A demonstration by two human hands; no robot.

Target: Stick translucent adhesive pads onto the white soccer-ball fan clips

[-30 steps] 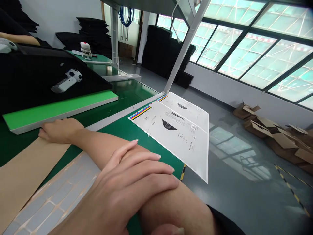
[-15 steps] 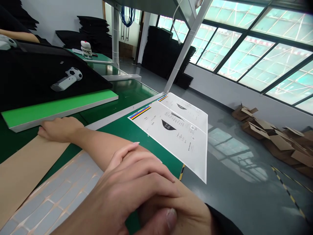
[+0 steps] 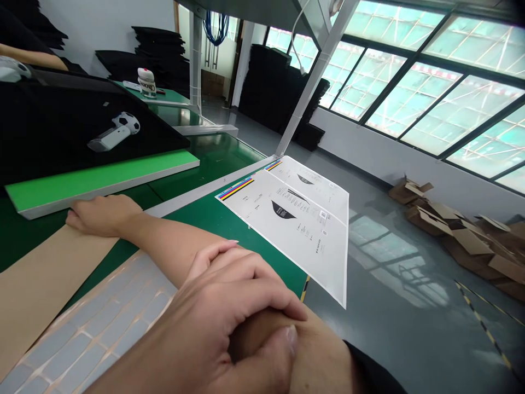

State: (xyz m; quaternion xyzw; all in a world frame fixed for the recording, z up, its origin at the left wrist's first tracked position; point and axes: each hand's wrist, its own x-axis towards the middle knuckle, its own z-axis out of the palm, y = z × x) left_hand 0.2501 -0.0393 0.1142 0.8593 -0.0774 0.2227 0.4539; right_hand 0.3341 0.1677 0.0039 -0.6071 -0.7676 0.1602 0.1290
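Note:
My left hand (image 3: 229, 306) lies across my right forearm (image 3: 176, 241), its fingers and thumb curled onto the skin near the elbow. At the end of that arm my right hand (image 3: 102, 216) is closed, with its fingertips hidden. It rests at the upper end of a brown paper strip (image 3: 45, 279), close to a bright green board (image 3: 102, 178) with a white edge. Beneath the forearm is a sheet of grey rounded labels (image 3: 98, 323). A printed white sheet (image 3: 303, 235) lies to the right, overhanging the green table (image 3: 246, 241).
A black panel (image 3: 49, 126) behind the board carries a white device with a football pattern (image 3: 117, 131). A labelled bottle (image 3: 146, 82) stands farther back. Another person's arm (image 3: 33, 56) shows at upper left. Metal posts (image 3: 305, 93) rise behind; cardboard boxes (image 3: 463, 235) lie on the floor.
The fingers of my left hand have shifted and bunched on the forearm, and the thumb has moved up. My right hand stays in place.

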